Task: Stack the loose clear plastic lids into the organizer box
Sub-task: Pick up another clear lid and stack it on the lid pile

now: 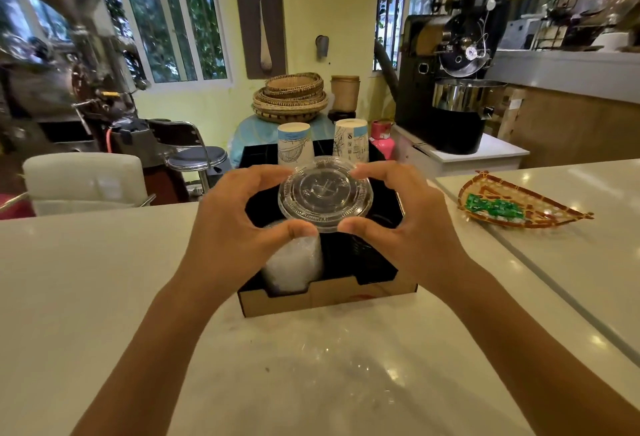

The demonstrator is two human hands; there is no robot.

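From the head camera, both hands hold one clear lid (pixel 325 193) between them, lifted above the organizer box (pixel 325 292). The left hand (pixel 239 224) pinches the lid's left rim with curled fingers on the far edge and the thumb on the near edge; the right hand (pixel 405 217) does the same on the right rim. Both grips are closed on the lid, which sits roughly level, top side up.

Just beyond the held lid stand two upside-down paper cups (pixel 294 143) at the box's far end, close behind the fingertips. Well to the right of the right hand lies a woven tray (pixel 540 210) with green packets in it, on the white counter (pixel 86 279).

Directly under the left thumb, the box's left compartment holds a whitish column of stacked lids (pixel 294 262) lying along its length. The compartment under the right hand looks dark; its contents cannot be made out.
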